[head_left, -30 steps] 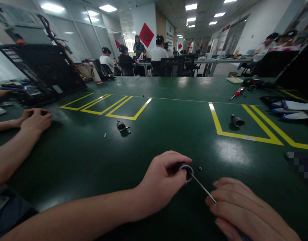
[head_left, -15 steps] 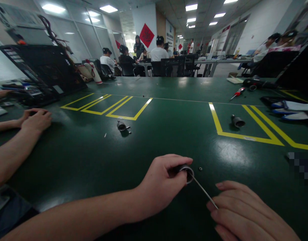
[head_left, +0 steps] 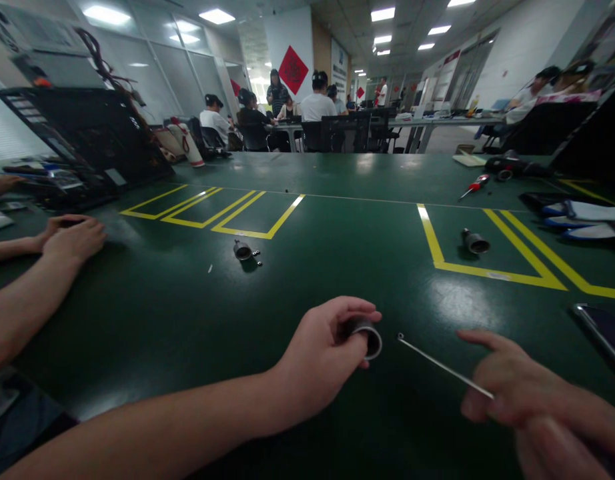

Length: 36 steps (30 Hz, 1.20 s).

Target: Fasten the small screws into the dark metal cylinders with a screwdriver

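My left hand [head_left: 322, 360] is wrapped round a hollow grey metal cylinder [head_left: 372, 341], its open end turned to the right. In my right hand [head_left: 522, 387] is a thin straight metal rod [head_left: 445, 367], pinched near its lower end with the index finger stretched out. Any handle on the rod is hidden by the hand. The rod's far tip meets a small metal nut [head_left: 400, 337] on the table, just right of the cylinder; whether the tip is in the nut or only over it, I cannot tell.
Another metal cylinder [head_left: 242, 250] lies ahead with several small nuts [head_left: 257, 253]. A third cylinder [head_left: 475, 242] sits inside yellow tape [head_left: 487, 271]. A red-handled screwdriver [head_left: 475, 187] lies further back. A phone-like device [head_left: 602, 340] is at right; another person's hands [head_left: 75, 237] are at left.
The rod has come out of the cylinder's open end, and its tip has moved to the nut on the table. My right hand has shifted right and turned. My left hand has moved slightly.
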Available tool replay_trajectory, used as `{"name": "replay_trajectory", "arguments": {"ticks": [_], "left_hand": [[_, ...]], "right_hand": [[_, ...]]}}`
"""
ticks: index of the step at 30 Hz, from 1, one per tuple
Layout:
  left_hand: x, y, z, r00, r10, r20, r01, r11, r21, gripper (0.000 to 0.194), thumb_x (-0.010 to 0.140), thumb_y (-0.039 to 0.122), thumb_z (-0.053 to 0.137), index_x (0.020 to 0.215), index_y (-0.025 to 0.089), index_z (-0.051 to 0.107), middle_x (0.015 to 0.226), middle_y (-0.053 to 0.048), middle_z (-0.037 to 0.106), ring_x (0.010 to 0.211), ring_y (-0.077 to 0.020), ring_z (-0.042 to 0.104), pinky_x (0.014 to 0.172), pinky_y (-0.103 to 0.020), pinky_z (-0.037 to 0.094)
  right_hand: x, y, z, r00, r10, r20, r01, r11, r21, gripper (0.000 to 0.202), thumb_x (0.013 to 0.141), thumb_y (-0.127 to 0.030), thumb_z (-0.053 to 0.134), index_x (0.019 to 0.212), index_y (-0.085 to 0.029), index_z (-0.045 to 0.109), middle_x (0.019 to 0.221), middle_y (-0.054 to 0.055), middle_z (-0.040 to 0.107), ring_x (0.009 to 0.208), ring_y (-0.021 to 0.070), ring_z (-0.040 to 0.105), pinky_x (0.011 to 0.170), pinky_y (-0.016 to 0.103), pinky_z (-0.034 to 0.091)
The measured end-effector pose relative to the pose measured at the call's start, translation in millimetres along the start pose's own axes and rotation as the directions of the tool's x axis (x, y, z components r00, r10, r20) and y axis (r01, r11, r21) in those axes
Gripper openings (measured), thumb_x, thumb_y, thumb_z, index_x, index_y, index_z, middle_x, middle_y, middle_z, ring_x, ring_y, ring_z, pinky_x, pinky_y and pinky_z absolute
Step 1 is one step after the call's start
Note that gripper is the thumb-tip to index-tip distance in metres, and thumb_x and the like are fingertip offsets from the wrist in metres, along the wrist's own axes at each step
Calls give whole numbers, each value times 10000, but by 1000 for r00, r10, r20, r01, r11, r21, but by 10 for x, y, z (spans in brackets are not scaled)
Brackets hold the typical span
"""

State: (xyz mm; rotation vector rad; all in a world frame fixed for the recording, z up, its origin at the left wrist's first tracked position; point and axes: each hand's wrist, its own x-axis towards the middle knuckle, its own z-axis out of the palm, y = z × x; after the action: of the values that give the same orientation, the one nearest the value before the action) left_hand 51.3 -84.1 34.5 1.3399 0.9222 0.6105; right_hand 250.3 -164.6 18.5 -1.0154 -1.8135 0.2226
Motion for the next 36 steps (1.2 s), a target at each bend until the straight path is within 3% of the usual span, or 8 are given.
{"name": "replay_trajectory", "arguments": {"ticks": [2,5,8,12,19,25,31,36], "left_hand": [[1,16,-29,999,-28,16,28,999,-22,304,726,103,554,1025,154,572,1112,-94,597,849,-170,606,688,-306,518],[-6,36,-61,997,-59,54,61,997,-35,365,704,84,586,1059,166,558,1085,-86,600,896,-178,601,781,-344,496],[-9,39,-69,994,-68,85,75,994,-76,404,704,96,614,1096,165,546,1016,-70,623,904,-175,601,831,-355,471],[-4,29,-63,995,-31,97,45,989,-144,410,689,73,636,1077,164,541,1078,-68,606,929,-173,594,842,-346,462],[-3,27,-78,994,5,105,14,983,-182,330,728,101,638,1024,181,518,1123,-55,599,936,-164,597,830,-344,481],[6,37,-67,998,21,62,-11,986,-166,298,728,113,648,1008,154,555,1074,-54,627,961,-157,596,864,-313,469],[35,13,-85,999,34,4,-33,992,-119,255,753,142,616,1007,161,602,1030,-52,649,900,-144,606,790,-283,492],[30,-15,-78,997,73,-8,-73,993,-89,276,741,133,608,1016,153,625,964,-52,673,869,-146,619,785,-279,497]], "right_hand": [[15,80,0,952,268,-147,-256,962,94,214,852,-283,497,676,-240,609,554,-29,617,564,145,635,769,303,543],[76,172,65,776,592,-217,-532,800,279,289,801,-359,561,558,-204,589,512,-2,577,554,143,598,568,230,525],[124,212,124,652,733,-192,-631,666,398,307,739,-430,614,551,-187,598,520,8,566,532,135,548,471,213,464],[91,241,144,591,791,-158,-705,601,376,314,728,-468,616,578,-193,597,565,9,566,606,152,545,504,230,437],[47,247,82,724,686,-68,-686,727,33,362,817,-471,490,579,-216,585,593,10,597,594,167,578,514,267,429],[111,36,62,930,365,-40,-365,904,-222,288,811,-382,510,568,-239,568,550,-17,602,697,206,645,803,346,482],[-59,23,96,966,245,-85,-252,965,-79,170,856,-246,458,721,-242,562,654,-24,628,661,173,637,949,396,430],[11,-53,95,997,-63,-39,65,997,50,122,851,-205,459,879,-259,564,656,-39,646,609,144,639,899,366,478]]}}
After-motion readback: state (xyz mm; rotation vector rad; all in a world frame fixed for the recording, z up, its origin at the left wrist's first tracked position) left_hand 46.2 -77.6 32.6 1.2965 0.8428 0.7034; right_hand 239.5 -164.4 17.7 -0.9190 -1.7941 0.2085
